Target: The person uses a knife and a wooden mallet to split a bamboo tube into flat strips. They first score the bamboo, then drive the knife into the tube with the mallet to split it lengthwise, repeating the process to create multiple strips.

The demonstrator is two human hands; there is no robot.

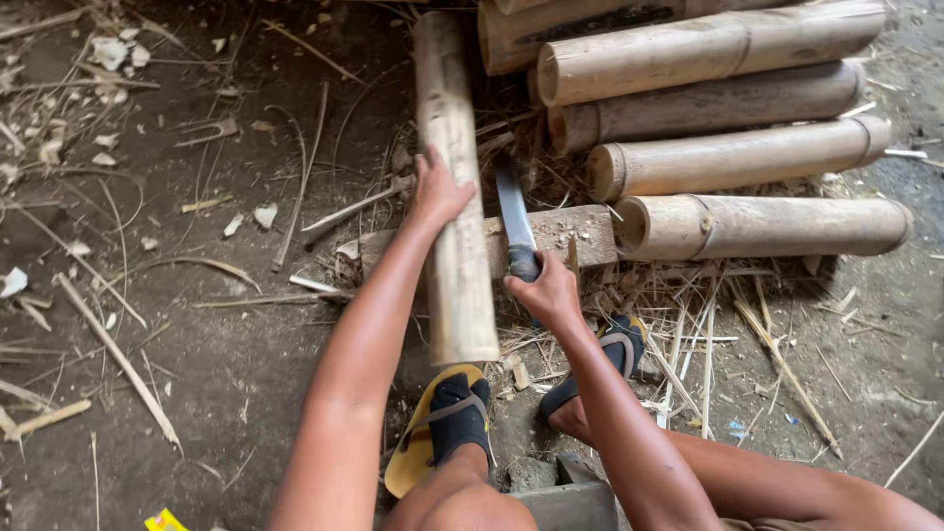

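My left hand (437, 189) grips a long bamboo section (454, 197) that lies pointing away from me, resting across a flat wooden block (575, 234) on the ground. My right hand (544, 291) is closed around the dark handle of a broad-bladed knife (513, 206); its blade lies just right of the bamboo, over the block. My feet, in dark socks and yellow sandals (438, 433), sit below the bamboo's near end.
Several cut bamboo sections (728, 157) are stacked at the upper right. Bamboo slivers, husks and dry strips litter the dirt floor (197, 324) all around. A grey block edge (565, 497) shows between my legs.
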